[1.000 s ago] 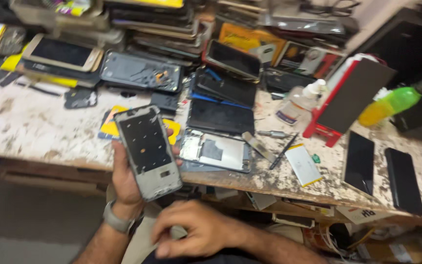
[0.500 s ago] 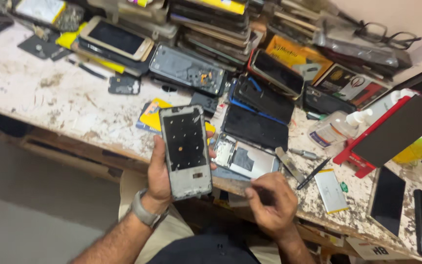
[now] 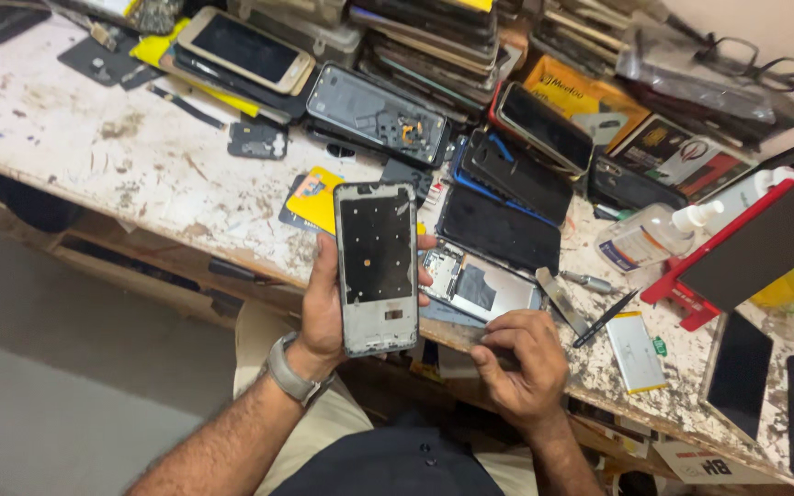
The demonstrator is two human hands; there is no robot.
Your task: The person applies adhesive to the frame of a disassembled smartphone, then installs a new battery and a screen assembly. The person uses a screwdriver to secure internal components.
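Head view. The left hand (image 3: pixel 323 308) holds a phone frame (image 3: pixel 377 266) upright above the near edge of the tabletop (image 3: pixel 94 156). The fingers wrap the frame from behind: thumb on its left edge, fingertips showing at its right edge. The frame faces the camera, with a dark inner plate and a silver rim. A grey watch (image 3: pixel 289 371) sits on the left wrist.

The right hand (image 3: pixel 524 363) rests at the near tabletop edge, right of the frame. Its fingers are curled and pinched together; whether they grasp anything cannot be told.

Just beyond the right hand lies an opened phone (image 3: pixel 480 285), its inner parts exposed. Right of it lie a metal blade (image 3: pixel 561 301), a small screwdriver (image 3: pixel 585 281) and a thin black tool (image 3: pixel 605 318). A white battery (image 3: pixel 636 352) lies near these, further right. A clear pump bottle (image 3: pixel 650 237) lies on its side behind them. A red stand (image 3: pixel 668 292) carries a dark panel (image 3: pixel 765 241) at the right.

Behind the frame lies a yellow card (image 3: pixel 314 197). Far of it, a back cover (image 3: pixel 374 115) lies open side up. Dark screens (image 3: pixel 498 230) lie right of the frame, overlapping. A gold phone (image 3: pixel 245 48) lies at the far left. Stacked phones (image 3: pixel 434 37) fill the far centre. Spectacles (image 3: pixel 755 64) lie at the far right.
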